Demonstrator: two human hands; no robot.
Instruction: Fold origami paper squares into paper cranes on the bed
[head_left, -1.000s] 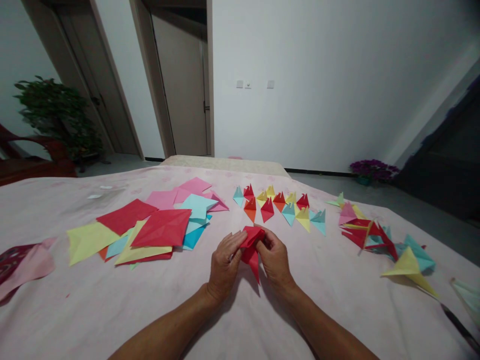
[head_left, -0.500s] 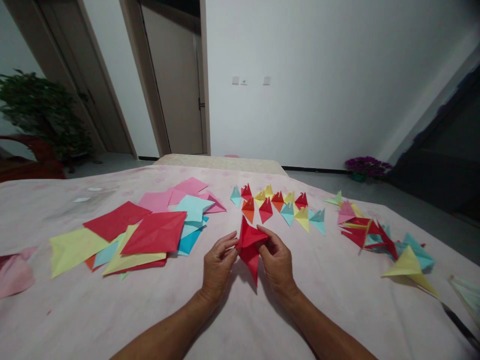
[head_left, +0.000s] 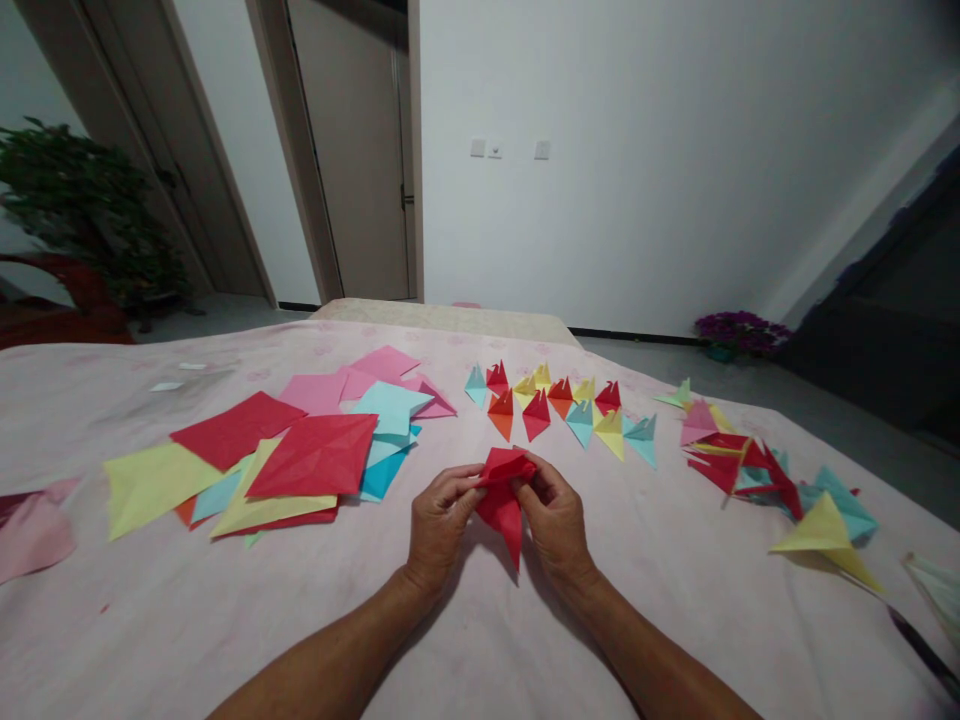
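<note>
Red paper: since half a second ago, the tall point at its upper left has come down, so the folded red paper (head_left: pixel 501 512) now has a flatter top edge; it sits between your hands, near the middle of the bench (head_left: pixel 300 620).
Left hand: your left hand (head_left: pixel 442 525) has its thumb and fingers closed on the paper's left edge, the fingers less spread than before.
Right hand: your right hand (head_left: pixel 555 518) pinches the right side, much as it did then.
Cloth: pale pink with a faint pattern, lightly wrinkled, covering the bench (a cream surface (head_left: pixel 442 318) shows past its far edge).
Sheets: loose coloured sheets (head_left: pixel 311 455) overlap to your left, where they lay before.
Small birds: little folded birds (head_left: pixel 537 414) cluster just beyond your hands, unchanged.
Right side: larger folded pieces (head_left: pixel 821 530) lie heaped well apart from you.
Room: white wall (head_left: pixel 637 200) ahead, grey-brown door (head_left: pixel 352 150), leafy plant (head_left: pixel 75 220) at left, purple flowers (head_left: pixel 739 332) at right on the floor.
</note>
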